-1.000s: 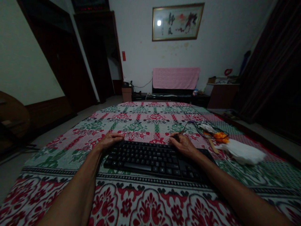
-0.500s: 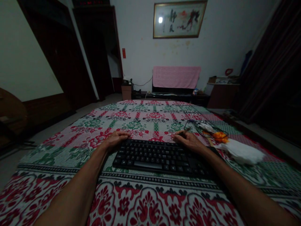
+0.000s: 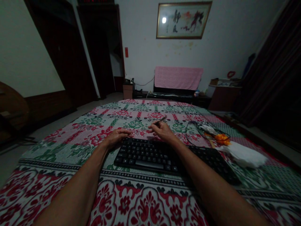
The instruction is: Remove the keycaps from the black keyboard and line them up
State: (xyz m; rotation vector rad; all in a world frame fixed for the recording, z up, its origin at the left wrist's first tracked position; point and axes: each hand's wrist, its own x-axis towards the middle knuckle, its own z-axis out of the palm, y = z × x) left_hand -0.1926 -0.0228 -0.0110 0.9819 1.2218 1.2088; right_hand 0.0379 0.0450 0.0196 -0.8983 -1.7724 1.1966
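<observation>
A black keyboard (image 3: 150, 156) lies on the patterned cloth in front of me, its right part crossed by my right forearm. My left hand (image 3: 117, 137) rests at its far left corner, fingers stretched out and close together, palm down. Just beyond the far edge, about the keyboard's middle, is my right hand (image 3: 162, 131). Its fingers are closed round a slim, dark, pen-like tool (image 3: 162, 120) that points up and to the right. What kind of tool it is, I cannot make out.
The floral cloth (image 3: 145, 201) covers the wide table. To the right lie a tangled black cable (image 3: 188, 131), an orange bundle (image 3: 222, 139) and a crumpled white bag or cloth (image 3: 246, 154). A pink towel (image 3: 178, 77) hangs by the far wall.
My right hand has moved left with the slim tool, from the keyboard's right part to near its middle. My left hand stays at the far left corner. The view has shifted slightly.
</observation>
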